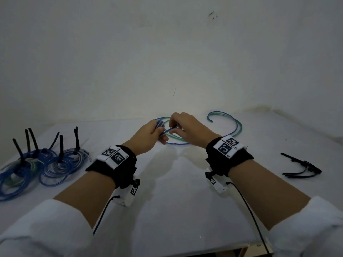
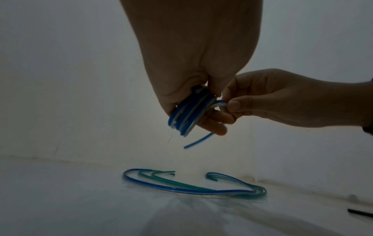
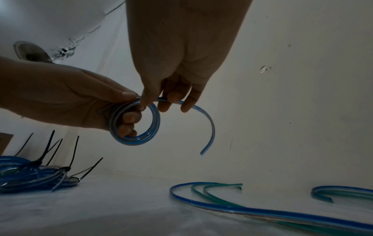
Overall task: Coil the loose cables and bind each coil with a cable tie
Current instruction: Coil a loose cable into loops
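A blue cable coil (image 3: 139, 126) is wound round the fingers of my left hand (image 1: 152, 133), held above the table; it shows edge-on as the blue coil (image 2: 185, 113) in the left wrist view. My right hand (image 1: 182, 127) pinches the cable's free tail (image 3: 203, 121) just beside the coil, and the tail's end hangs loose in the air. Loose blue and green cables (image 1: 228, 125) lie curved on the white table (image 1: 167, 201) beyond both hands, also seen as loose cables (image 2: 191, 186) from the left wrist. Black cable ties (image 1: 302, 166) lie at the right.
A pile of bound blue coils (image 1: 37, 164) with upright black tie tails sits at the table's left, seen again as bound coils (image 3: 32, 175). A white wall (image 1: 167, 62) stands close behind. The table's front edge (image 1: 241, 249) is near my forearms.
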A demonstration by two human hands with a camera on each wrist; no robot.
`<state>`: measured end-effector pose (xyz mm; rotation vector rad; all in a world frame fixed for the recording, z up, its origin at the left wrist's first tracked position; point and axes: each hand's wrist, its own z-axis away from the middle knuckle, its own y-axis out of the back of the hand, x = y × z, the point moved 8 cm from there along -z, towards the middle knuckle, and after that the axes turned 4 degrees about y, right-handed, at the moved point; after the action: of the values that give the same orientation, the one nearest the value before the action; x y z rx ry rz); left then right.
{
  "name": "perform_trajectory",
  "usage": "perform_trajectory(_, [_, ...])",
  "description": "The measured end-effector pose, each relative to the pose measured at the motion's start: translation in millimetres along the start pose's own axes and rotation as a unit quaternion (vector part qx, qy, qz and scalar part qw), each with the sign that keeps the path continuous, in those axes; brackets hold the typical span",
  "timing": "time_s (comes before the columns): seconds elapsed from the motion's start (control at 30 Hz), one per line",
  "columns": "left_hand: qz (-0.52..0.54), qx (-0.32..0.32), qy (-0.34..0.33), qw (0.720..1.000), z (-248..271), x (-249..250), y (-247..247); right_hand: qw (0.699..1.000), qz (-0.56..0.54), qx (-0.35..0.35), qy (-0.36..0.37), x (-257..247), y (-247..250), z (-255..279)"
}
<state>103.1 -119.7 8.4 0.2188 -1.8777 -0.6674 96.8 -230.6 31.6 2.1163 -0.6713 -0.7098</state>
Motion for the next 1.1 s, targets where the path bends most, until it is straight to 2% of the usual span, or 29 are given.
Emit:
perform_trajectory(0.2, [0.018, 0.001, 0.008, 1.0, 0, -2, 6, 1.0, 0.003, 0.008, 0.019, -4, 3, -3])
perform_trajectory(0.33, [0.062, -0.023, 0.006, 0.998, 4, 1, 1, 0.999, 0.002, 0.002, 0.043, -9, 4, -5])
perform_trajectory(0.57, [0.069, 0.006, 0.033, 0.997, 2, -6, 7, 0.997, 0.018, -0.034, 0.065, -12, 2, -6])
perform_trajectory(0.67, [0.046, -0.025, 0.021, 0.998, 6, -1, 3, 0.997, 0.016, -0.035, 0.061, -12, 1, -8])
perform_trajectory(0.73, [0.071, -0.056, 0.019, 0.996, 9, 3, -1, 0.998, 0.018, -0.025, 0.059, -13, 2, -8])
perform_trajectory(0.9, [0.176, -0.057, 0.03, 0.982, 9, 6, 0, 0.999, -0.033, 0.038, -0.006, 1, 7, -4])
perform_trajectory(1.1, [0.22, -0.075, 0.037, 0.972, 10, 3, 1, 0.995, 0.022, 0.082, -0.054, 25, 15, 3])
